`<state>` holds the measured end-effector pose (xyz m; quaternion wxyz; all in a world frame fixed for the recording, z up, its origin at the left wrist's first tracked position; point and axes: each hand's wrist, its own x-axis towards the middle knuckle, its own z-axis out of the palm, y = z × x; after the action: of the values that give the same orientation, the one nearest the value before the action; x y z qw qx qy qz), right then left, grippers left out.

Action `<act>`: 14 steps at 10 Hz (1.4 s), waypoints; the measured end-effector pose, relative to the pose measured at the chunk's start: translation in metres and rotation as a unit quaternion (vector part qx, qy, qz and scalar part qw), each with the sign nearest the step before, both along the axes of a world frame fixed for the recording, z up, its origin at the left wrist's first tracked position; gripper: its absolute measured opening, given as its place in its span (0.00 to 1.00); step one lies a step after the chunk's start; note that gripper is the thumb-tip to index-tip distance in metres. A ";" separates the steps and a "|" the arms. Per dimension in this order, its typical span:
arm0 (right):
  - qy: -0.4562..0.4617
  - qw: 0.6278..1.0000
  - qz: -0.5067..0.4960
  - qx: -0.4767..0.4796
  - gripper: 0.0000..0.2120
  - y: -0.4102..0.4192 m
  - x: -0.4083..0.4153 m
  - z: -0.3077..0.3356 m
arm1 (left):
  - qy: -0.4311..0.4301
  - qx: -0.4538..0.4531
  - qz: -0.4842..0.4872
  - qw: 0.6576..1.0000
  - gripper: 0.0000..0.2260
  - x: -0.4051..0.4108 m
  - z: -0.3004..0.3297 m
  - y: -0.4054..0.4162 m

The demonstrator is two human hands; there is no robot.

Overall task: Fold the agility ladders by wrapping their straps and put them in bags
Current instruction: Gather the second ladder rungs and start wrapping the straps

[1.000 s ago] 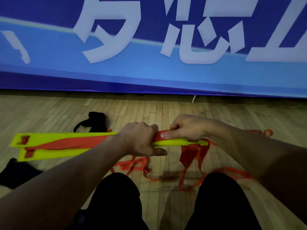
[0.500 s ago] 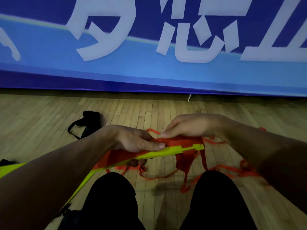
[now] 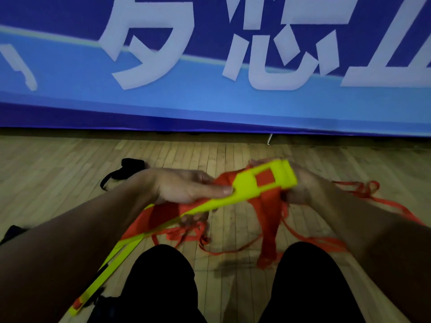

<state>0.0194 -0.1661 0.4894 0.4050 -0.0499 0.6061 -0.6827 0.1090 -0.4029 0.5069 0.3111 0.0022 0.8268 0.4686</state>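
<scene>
At far left on the wooden floor (image 3: 70, 164), a dark bag (image 3: 10, 231) is lying half out of view, and a second black bag (image 3: 127, 170) with a strap loop is sitting farther back, just behind my left wrist. Across the top, a blue banner (image 3: 210, 108) with large white characters is hanging down to the floor's edge.

I am watching the yellow rungs (image 3: 205, 206) slanting from low left beside my left knee (image 3: 161, 271) up toward the right, stacked together as a bundle. My left hand (image 3: 184, 187) is gripping that bundle near its upper part, thumb lying flat along the top face and fingers curling underneath, where they are partly hidden.

Orange straps (image 3: 268, 215) are bunching around and below the rungs, hanging down between my knees and trailing in loose loops over the floor to the right, well past my right forearm.

The rungs' slotted end, with orange showing through the slot, is covering most of my right hand (image 3: 303, 187). That hand is sitting just behind and under the end, against the bunched straps. Its fingers are hidden, so I cannot tell whether its grip is spread or pinching anything.
</scene>
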 end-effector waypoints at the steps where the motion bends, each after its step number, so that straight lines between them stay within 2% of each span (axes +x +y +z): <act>1: -0.011 1.000 -0.009 -0.005 0.12 -0.008 0.014 -0.018 | 0.021 0.068 0.025 0.997 0.18 -0.005 0.017 0.005; 2: -0.034 0.998 0.044 -0.009 0.28 -0.005 0.020 -0.020 | 0.088 -0.002 0.071 0.994 0.23 -0.007 0.013 -0.002; 3: 0.021 0.999 0.040 0.031 0.26 -0.005 0.020 -0.019 | 0.135 -0.145 0.079 0.977 0.21 -0.009 -0.001 -0.009; 4: 0.119 0.963 0.088 0.224 0.13 -0.021 0.025 -0.009 | 0.158 -0.312 0.071 0.934 0.17 -0.009 -0.013 0.004; 5: 0.328 0.802 0.193 0.460 0.11 -0.035 0.022 0.013 | 0.189 -0.518 -0.040 0.833 0.18 -0.010 -0.021 0.027; 6: 0.527 0.624 0.266 0.512 0.13 -0.046 0.008 0.033 | 0.208 -0.577 -0.171 0.771 0.20 -0.005 -0.021 0.041; 7: 0.519 0.634 0.343 0.459 0.14 -0.035 -0.008 0.046 | 0.296 -0.504 -0.236 0.777 0.22 0.001 -0.010 0.039; 8: 0.351 0.856 0.230 0.303 0.13 -0.014 -0.025 0.026 | 0.360 -0.404 -0.206 0.815 0.23 0.004 0.004 0.019; 9: 0.025 0.996 0.040 0.075 0.17 -0.008 -0.025 -0.015 | 0.378 -0.260 -0.124 0.880 0.16 0.005 0.007 0.012; 10: -0.109 0.989 0.018 -0.101 0.13 -0.018 0.001 -0.025 | 0.376 -0.176 -0.049 0.908 0.16 -0.002 0.002 0.020; 11: -0.088 0.989 -0.043 -0.107 0.16 -0.032 0.017 -0.019 | 0.348 -0.146 0.041 0.925 0.17 -0.007 -0.004 0.022; 12: -0.071 0.990 -0.085 -0.085 0.17 -0.032 0.021 -0.017 | 0.309 -0.165 0.120 0.929 0.16 -0.013 -0.007 0.023; 13: -0.054 0.995 -0.065 -0.049 0.28 -0.029 0.023 -0.011 | 0.271 -0.214 0.185 0.920 0.17 -0.016 -0.008 0.027; 14: 0.002 0.996 -0.064 0.067 0.36 -0.040 0.026 0.007 | 0.279 -0.410 0.145 0.856 0.18 -0.012 -0.010 0.042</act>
<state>0.0451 -0.2065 0.4966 0.3616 0.0151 0.6530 -0.6652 0.0973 -0.3605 0.4966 -0.0312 -0.1144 0.9872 0.1068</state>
